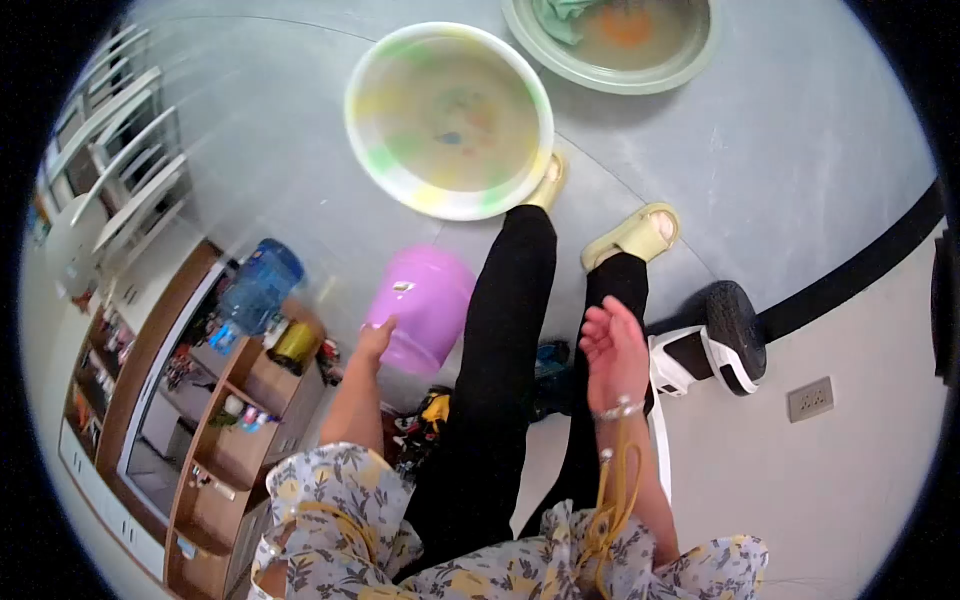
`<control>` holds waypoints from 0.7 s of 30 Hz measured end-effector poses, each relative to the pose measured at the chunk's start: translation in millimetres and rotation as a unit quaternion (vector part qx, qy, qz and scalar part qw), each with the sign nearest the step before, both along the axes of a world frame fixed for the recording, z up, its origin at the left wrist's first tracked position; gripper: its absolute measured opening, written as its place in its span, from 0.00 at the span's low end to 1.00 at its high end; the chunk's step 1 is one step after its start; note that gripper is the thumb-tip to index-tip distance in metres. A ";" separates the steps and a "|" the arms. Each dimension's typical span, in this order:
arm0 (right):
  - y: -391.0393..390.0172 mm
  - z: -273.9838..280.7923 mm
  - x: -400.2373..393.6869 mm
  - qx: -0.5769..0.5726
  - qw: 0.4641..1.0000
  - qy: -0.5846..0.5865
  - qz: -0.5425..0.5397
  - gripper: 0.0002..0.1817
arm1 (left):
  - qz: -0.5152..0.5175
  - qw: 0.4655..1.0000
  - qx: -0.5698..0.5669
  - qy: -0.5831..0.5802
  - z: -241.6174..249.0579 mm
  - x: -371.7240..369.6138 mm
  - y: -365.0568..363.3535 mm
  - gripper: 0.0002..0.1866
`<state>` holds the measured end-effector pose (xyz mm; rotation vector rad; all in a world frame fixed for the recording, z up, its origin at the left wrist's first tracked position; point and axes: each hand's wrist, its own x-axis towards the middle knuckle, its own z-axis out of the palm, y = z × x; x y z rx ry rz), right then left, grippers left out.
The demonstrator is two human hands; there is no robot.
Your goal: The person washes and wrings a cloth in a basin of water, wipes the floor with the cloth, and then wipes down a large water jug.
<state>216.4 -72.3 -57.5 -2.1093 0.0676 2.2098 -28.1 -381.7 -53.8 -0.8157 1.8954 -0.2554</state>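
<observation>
My left hand (376, 338) grips the edge of a purple plastic bucket (425, 300), which is tilted beside my leg and bears a small label. My right hand (615, 345), with a bracelet at the wrist, hangs above my other leg; its fingers are apart and slightly curled, with nothing in them. In front of my feet stands a white basin (440, 205) with yellow and green patches. Cloudy water (455, 120) fills it, with blurred coloured things in it. A pale green basin (640, 80) beyond holds water, a green cloth (560, 18) and something orange.
Against the wall at right is a white and black device (705, 350), near a wall socket (810, 399). On the left are a large blue water bottle (262, 285), wooden shelves (235, 450) and white chairs (130, 165). Grey floor (790, 130) lies around the basins.
</observation>
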 end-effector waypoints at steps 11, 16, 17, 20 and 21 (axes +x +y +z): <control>-2.8 -32.9 -40.0 0.027 0.996 -0.064 0.053 0.16 | 0.360 0.908 0.154 0.150 -100.4 103.4 -172.0 0.43; -19.4 -41.6 -32.2 0.001 0.995 -0.052 0.087 0.17 | 0.305 0.916 0.110 0.236 -57.6 153.6 -75.4 0.41; -21.4 -41.4 -34.4 0.001 0.995 -0.049 0.091 0.17 | 0.325 0.909 0.168 0.201 -52.5 157.2 -76.8 0.41; -21.8 -46.9 -28.9 0.000 0.996 -0.051 0.077 0.17 | 0.345 0.901 0.157 0.210 -35.6 165.4 -40.1 0.34; -20.6 -46.2 -30.7 0.001 0.996 -0.055 0.070 0.17 | 0.350 0.903 0.144 0.204 -33.5 158.5 -35.3 0.31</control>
